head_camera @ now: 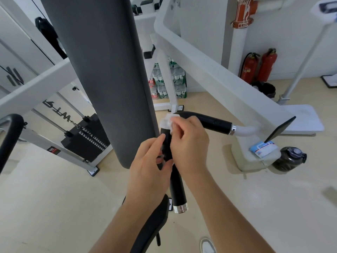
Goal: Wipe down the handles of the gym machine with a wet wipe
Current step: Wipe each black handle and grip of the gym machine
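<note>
While right hand pinches wet wipe, left hand half-hides handle

Pale beige floor lies under me. Ahead, packs of bottles are stacked against the white wall. To my right, two red extinguishers stand by it, with a dark bin just beside them. A white pipe climbs the wall.

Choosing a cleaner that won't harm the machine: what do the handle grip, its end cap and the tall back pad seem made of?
Handle grip: matte black, probably rubber or foam. End cap: bright reflective silver, likely polished metal. Back pad: smooth dark grey with soft highlights, perhaps vinyl upholstery.
</note>
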A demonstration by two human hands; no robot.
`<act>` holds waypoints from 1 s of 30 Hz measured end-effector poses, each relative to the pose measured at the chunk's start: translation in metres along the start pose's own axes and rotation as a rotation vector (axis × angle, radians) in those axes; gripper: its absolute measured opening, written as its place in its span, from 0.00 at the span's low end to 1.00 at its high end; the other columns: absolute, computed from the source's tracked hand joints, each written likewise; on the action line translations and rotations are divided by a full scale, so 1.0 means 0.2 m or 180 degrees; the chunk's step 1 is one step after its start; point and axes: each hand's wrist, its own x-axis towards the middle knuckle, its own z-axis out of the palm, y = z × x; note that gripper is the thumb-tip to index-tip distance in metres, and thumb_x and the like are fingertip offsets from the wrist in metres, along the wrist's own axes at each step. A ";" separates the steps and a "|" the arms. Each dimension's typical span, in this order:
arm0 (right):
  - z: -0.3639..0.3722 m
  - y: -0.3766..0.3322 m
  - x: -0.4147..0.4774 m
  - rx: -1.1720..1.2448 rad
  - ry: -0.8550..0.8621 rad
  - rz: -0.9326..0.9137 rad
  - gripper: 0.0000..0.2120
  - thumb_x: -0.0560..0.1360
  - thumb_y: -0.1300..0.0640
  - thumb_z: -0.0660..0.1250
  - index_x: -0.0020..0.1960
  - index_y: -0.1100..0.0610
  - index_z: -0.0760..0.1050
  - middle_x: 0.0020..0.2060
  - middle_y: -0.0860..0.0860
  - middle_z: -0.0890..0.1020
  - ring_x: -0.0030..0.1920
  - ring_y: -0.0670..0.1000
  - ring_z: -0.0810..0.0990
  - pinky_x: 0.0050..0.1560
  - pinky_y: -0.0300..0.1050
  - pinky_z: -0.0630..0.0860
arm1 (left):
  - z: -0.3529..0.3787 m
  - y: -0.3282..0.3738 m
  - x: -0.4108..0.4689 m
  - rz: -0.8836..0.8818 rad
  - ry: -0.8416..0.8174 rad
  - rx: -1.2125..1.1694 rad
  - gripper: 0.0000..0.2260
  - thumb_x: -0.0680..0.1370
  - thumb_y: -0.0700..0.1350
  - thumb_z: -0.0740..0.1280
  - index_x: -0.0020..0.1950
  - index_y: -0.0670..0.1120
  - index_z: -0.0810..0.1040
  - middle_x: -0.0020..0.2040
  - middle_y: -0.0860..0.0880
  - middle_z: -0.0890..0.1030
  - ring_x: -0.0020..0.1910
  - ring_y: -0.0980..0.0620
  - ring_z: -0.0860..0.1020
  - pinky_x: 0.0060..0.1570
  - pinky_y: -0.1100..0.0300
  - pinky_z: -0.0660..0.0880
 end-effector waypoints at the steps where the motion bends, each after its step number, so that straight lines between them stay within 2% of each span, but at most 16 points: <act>1: -0.01 0.00 -0.02 -0.0067 -0.0040 -0.0133 0.04 0.74 0.64 0.68 0.43 0.58 0.80 0.37 0.51 0.76 0.32 0.49 0.74 0.31 0.42 0.74 | 0.00 0.00 0.00 -0.0040 -0.0032 -0.0004 0.28 0.72 0.38 0.72 0.69 0.53 0.71 0.54 0.65 0.70 0.49 0.62 0.78 0.51 0.72 0.74; 3: -0.03 0.01 -0.07 -0.0113 -0.0295 -0.0452 0.03 0.73 0.64 0.68 0.42 0.60 0.79 0.41 0.51 0.77 0.34 0.49 0.76 0.32 0.44 0.76 | -0.01 0.01 0.01 -0.0086 -0.0087 0.0017 0.27 0.72 0.38 0.72 0.69 0.54 0.70 0.54 0.65 0.70 0.49 0.62 0.78 0.49 0.73 0.74; 5: -0.05 0.01 -0.05 -0.0190 -0.0515 -0.0788 0.05 0.73 0.63 0.67 0.40 0.62 0.79 0.42 0.53 0.77 0.34 0.51 0.77 0.31 0.47 0.77 | -0.02 0.01 0.02 -0.0126 -0.0116 0.0039 0.27 0.73 0.39 0.72 0.69 0.54 0.70 0.54 0.65 0.70 0.49 0.61 0.78 0.51 0.68 0.76; 7: -0.04 0.03 0.07 -0.0312 -0.0427 -0.0957 0.05 0.71 0.65 0.67 0.36 0.63 0.78 0.41 0.55 0.77 0.33 0.54 0.76 0.30 0.49 0.76 | -0.02 0.02 0.02 -0.0133 -0.0149 0.0104 0.27 0.73 0.41 0.72 0.70 0.54 0.69 0.54 0.63 0.69 0.48 0.60 0.78 0.52 0.63 0.77; 9: -0.05 0.06 0.17 -0.0436 -0.0127 -0.0729 0.05 0.70 0.67 0.68 0.35 0.63 0.77 0.37 0.55 0.76 0.30 0.56 0.75 0.29 0.47 0.73 | -0.03 0.04 0.05 -0.0053 -0.0141 0.0391 0.26 0.75 0.45 0.70 0.72 0.53 0.67 0.55 0.62 0.68 0.47 0.59 0.77 0.51 0.60 0.77; 11: -0.05 0.03 0.17 -0.0551 0.0028 -0.0406 0.06 0.68 0.68 0.70 0.34 0.62 0.77 0.34 0.54 0.73 0.27 0.54 0.70 0.29 0.42 0.65 | -0.03 0.06 0.09 -0.0021 -0.0094 0.0570 0.24 0.75 0.47 0.68 0.71 0.53 0.67 0.54 0.61 0.68 0.46 0.59 0.76 0.47 0.62 0.76; 13: -0.01 -0.02 0.10 -0.0668 -0.0146 -0.0469 0.07 0.65 0.69 0.72 0.33 0.61 0.77 0.33 0.54 0.72 0.26 0.52 0.67 0.30 0.40 0.60 | -0.03 0.06 0.14 -0.0036 -0.0073 0.0629 0.20 0.75 0.45 0.68 0.66 0.54 0.71 0.51 0.60 0.69 0.43 0.59 0.74 0.40 0.70 0.71; 15: 0.02 -0.05 0.08 -0.0729 -0.0343 -0.0681 0.07 0.64 0.69 0.73 0.32 0.61 0.76 0.33 0.55 0.73 0.25 0.53 0.69 0.29 0.39 0.60 | -0.03 0.07 0.16 -0.0023 -0.0082 0.0710 0.18 0.74 0.44 0.68 0.64 0.54 0.74 0.49 0.59 0.70 0.43 0.58 0.72 0.36 0.71 0.68; 19: -0.06 0.03 0.18 -0.0604 0.0065 -0.0323 0.07 0.64 0.71 0.70 0.34 0.60 0.78 0.33 0.57 0.74 0.26 0.57 0.72 0.32 0.41 0.60 | -0.04 0.08 0.15 -0.0129 -0.0160 0.0730 0.19 0.76 0.49 0.68 0.66 0.51 0.71 0.51 0.58 0.69 0.41 0.56 0.75 0.41 0.65 0.73; 21: -0.04 -0.01 0.13 -0.0655 -0.0033 -0.0332 0.07 0.65 0.70 0.70 0.33 0.60 0.76 0.33 0.56 0.74 0.25 0.55 0.69 0.31 0.40 0.60 | -0.04 0.09 0.15 -0.0123 -0.0167 0.0777 0.18 0.76 0.48 0.67 0.65 0.52 0.71 0.51 0.58 0.69 0.41 0.57 0.74 0.39 0.66 0.72; 23: 0.01 -0.03 0.09 -0.0719 -0.0253 -0.0606 0.07 0.66 0.68 0.70 0.33 0.61 0.75 0.34 0.55 0.73 0.25 0.52 0.67 0.30 0.40 0.60 | -0.04 0.09 0.16 -0.0073 -0.0150 0.0789 0.17 0.76 0.46 0.66 0.65 0.54 0.71 0.50 0.59 0.68 0.41 0.57 0.73 0.36 0.68 0.70; 25: -0.02 0.02 0.13 -0.0681 -0.0175 -0.0609 0.06 0.67 0.69 0.70 0.34 0.61 0.76 0.34 0.55 0.73 0.25 0.53 0.68 0.28 0.41 0.63 | -0.05 0.10 0.16 -0.0081 -0.0199 0.0842 0.19 0.76 0.48 0.66 0.67 0.53 0.70 0.51 0.59 0.68 0.42 0.57 0.72 0.38 0.67 0.71; 27: -0.07 0.07 0.17 -0.0618 0.0134 -0.0333 0.05 0.68 0.69 0.69 0.36 0.61 0.77 0.33 0.54 0.70 0.25 0.54 0.68 0.26 0.43 0.68 | -0.05 0.10 0.16 -0.0104 -0.0260 0.0908 0.21 0.77 0.50 0.67 0.69 0.53 0.68 0.53 0.58 0.67 0.44 0.58 0.72 0.43 0.65 0.72; 28: -0.08 0.06 0.17 -0.0631 0.0154 -0.0269 0.05 0.67 0.69 0.69 0.36 0.61 0.77 0.33 0.54 0.70 0.25 0.54 0.68 0.25 0.42 0.67 | -0.05 0.10 0.16 -0.0100 -0.0273 0.0908 0.22 0.76 0.49 0.67 0.70 0.53 0.67 0.53 0.58 0.68 0.45 0.58 0.72 0.44 0.64 0.72; 30: -0.04 0.01 0.12 -0.0728 -0.0026 -0.0481 0.06 0.64 0.69 0.70 0.34 0.60 0.76 0.33 0.55 0.73 0.24 0.54 0.67 0.27 0.37 0.58 | -0.05 0.10 0.19 -0.0051 -0.0261 0.0854 0.18 0.75 0.46 0.67 0.65 0.53 0.71 0.51 0.57 0.69 0.44 0.57 0.72 0.43 0.63 0.72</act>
